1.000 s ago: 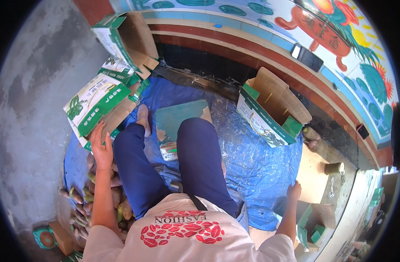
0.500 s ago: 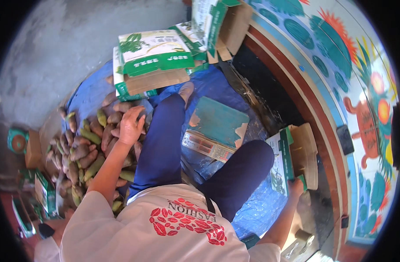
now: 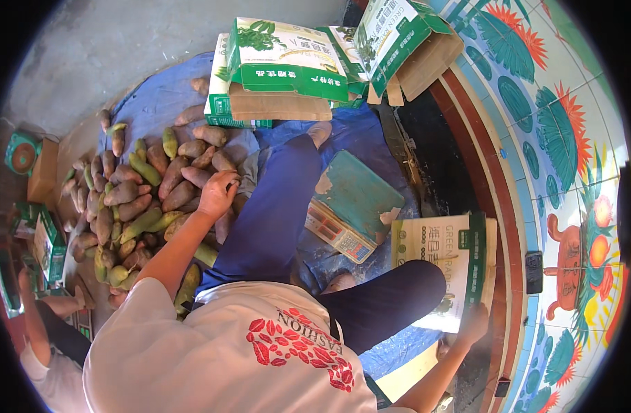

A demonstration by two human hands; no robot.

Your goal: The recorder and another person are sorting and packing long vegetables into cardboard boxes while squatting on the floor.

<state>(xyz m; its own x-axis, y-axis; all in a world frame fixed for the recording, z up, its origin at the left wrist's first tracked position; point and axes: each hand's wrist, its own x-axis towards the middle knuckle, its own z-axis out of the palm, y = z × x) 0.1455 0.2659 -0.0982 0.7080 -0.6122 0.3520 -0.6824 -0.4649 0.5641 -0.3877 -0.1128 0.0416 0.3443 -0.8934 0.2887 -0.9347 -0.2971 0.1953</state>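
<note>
My left hand (image 3: 220, 194) hovers by my left knee, over the right edge of a heap of reddish-brown roots (image 3: 171, 175) that look like sweet potatoes. Its fingers are curled together, and no object shows in them. Long green radishes (image 3: 142, 224) lie mixed into the heap. On the right, my right hand (image 3: 475, 325) grips the lower edge of a white and green cardboard box (image 3: 439, 237) beside my right knee. Part of that box is hidden behind my knee. Between my legs stands a worn teal weighing scale (image 3: 360, 189) with a keypad.
Ahead lie more cardboard boxes, one white and green (image 3: 288, 58) and another tilted open (image 3: 398, 45). Blue sheeting (image 3: 157, 96) covers the floor. A painted tile wall (image 3: 570, 138) curves along the right. Another person's arm (image 3: 36, 316) shows at lower left, near a small green box (image 3: 48, 248).
The box at my right has turned, its printed broad face now showing upward. My left hand's fingers have curled in from a spread pose. The whole view has shifted slightly.
</note>
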